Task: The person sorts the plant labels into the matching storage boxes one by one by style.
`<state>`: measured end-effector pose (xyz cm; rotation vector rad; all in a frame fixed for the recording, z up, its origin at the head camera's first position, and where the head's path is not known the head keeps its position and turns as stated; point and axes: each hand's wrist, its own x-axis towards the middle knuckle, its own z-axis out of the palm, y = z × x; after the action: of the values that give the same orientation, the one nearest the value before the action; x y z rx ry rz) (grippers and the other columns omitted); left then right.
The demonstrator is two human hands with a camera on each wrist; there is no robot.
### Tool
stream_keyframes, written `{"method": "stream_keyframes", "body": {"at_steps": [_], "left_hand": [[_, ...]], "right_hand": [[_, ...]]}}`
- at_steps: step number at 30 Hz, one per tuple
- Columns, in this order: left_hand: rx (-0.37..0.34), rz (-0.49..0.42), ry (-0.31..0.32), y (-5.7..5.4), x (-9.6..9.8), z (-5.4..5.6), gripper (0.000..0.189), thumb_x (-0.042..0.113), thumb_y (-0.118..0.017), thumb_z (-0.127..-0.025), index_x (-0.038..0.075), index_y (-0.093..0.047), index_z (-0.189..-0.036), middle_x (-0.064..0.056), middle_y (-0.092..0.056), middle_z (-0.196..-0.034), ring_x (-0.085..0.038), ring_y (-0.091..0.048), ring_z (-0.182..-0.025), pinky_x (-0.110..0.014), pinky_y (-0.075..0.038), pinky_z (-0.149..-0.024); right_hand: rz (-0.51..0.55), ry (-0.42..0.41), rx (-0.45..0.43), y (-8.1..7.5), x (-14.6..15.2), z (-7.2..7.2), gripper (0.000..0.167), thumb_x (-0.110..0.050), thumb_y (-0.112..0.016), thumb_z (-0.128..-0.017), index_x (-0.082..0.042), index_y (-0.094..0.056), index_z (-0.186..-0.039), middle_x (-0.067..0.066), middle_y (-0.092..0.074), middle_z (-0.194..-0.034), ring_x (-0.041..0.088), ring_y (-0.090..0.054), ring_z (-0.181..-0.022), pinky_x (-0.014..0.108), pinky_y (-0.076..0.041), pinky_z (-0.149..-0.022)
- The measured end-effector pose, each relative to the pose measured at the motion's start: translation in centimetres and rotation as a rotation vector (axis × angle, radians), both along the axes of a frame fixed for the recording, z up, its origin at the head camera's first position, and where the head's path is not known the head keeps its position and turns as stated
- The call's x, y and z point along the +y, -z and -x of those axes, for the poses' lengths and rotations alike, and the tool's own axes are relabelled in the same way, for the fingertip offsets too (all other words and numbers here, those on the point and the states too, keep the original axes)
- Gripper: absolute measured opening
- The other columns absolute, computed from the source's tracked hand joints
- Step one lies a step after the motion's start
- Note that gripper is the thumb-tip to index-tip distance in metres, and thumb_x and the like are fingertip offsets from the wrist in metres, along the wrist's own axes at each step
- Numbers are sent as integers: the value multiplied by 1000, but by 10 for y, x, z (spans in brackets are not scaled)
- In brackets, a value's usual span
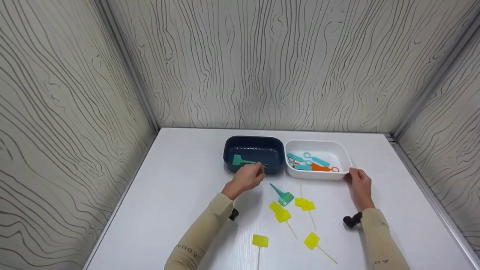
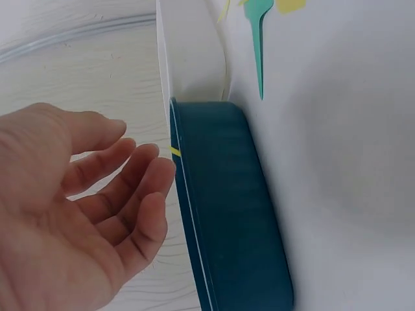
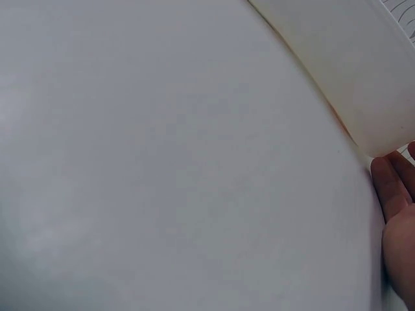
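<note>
My left hand point(image 1: 247, 177) hovers at the front rim of the dark blue bin point(image 1: 275, 144); in the left wrist view its fingers are loosely bent with nothing between them. A thin yellow tip point(image 2: 175, 151) shows at the bin's rim beside those fingers. Inside the bin lies a green plant label point(image 1: 237, 159), partly hidden by the hand. My right hand point(image 1: 362, 187) holds the front right corner of the white bin point(image 1: 347, 159), fingertips low at the corner in the right wrist view. Blue strips point(image 1: 320, 161) and an orange strip point(image 1: 320, 168) with ring ends lie inside it.
Green plant labels point(image 1: 285, 198) lie together just in front of the bins. Several yellow plant labels point(image 1: 312, 240) are spread over the white table point(image 1: 180, 168) nearer the person, some overlapping. The two bins stand side by side, with a patterned wall point(image 1: 243, 67) behind.
</note>
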<state>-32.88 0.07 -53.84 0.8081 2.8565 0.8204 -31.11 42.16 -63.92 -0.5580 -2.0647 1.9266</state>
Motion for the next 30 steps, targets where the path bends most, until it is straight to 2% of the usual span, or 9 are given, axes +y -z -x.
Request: {"method": "stream_keyframes", "body": {"at_steps": [3, 9, 14, 18, 23, 30], "left_hand": [[-24, 38, 24, 1, 1, -11, 18, 25, -60, -97, 11, -65, -108, -3, -67, -93, -11, -55, -71, -20, -49, -63], [-15, 119, 71, 6, 4, -28, 24, 30, -64, -95, 12, -66, -110, -2, -67, -96, -10, -56, -74, -20, -49, -66], [-17, 166, 111, 10, 5, -43, 27, 33, -66, -94, 14, -65, -112, -3, -68, -98, -11, -57, -77, -21, -51, -71], [-26, 208, 133, 15, 4, -55, 30, 37, -66, -93, 17, -65, -114, -2, -67, -101, -10, -57, -81, -21, -51, -74], [-88, 237, 167, 20, 5, -68, 33, 40, -66, -92, 19, -65, -118, 0, -65, -106, -9, -55, -82, -21, -51, -76], [-183, 314, 236, 21, 7, -82, 36, 42, -71, -89, 25, -65, -120, 3, -63, -108, -10, -50, -79, -21, -51, -76]], "right_hand": [[-27, 17, -4, 1, -1, 0, 58, -45, -52, -99, 4, -51, -129, -2, -61, -108, 1, -61, -95, 12, -50, -87], [-33, 5, -8, 1, 0, 0, 60, -48, -51, -99, 3, -50, -130, 0, -59, -113, 1, -59, -99, 10, -48, -88], [-84, 21, -20, 2, 0, 0, 58, -49, -50, -99, 2, -54, -127, -10, -61, -102, 2, -59, -99, 9, -47, -85], [-102, 24, -12, 2, 0, 1, 56, -46, -50, -100, 2, -54, -126, -12, -62, -98, 1, -61, -97, 8, -47, -84], [-98, 34, 14, 3, 0, 1, 53, -43, -51, -100, 5, -54, -124, -9, -63, -97, -2, -63, -91, 9, -49, -83], [-70, 19, 6, 3, 1, 2, 54, -41, -49, -101, 6, -52, -127, -3, -60, -106, 0, -61, -95, 9, -49, -86]]}}
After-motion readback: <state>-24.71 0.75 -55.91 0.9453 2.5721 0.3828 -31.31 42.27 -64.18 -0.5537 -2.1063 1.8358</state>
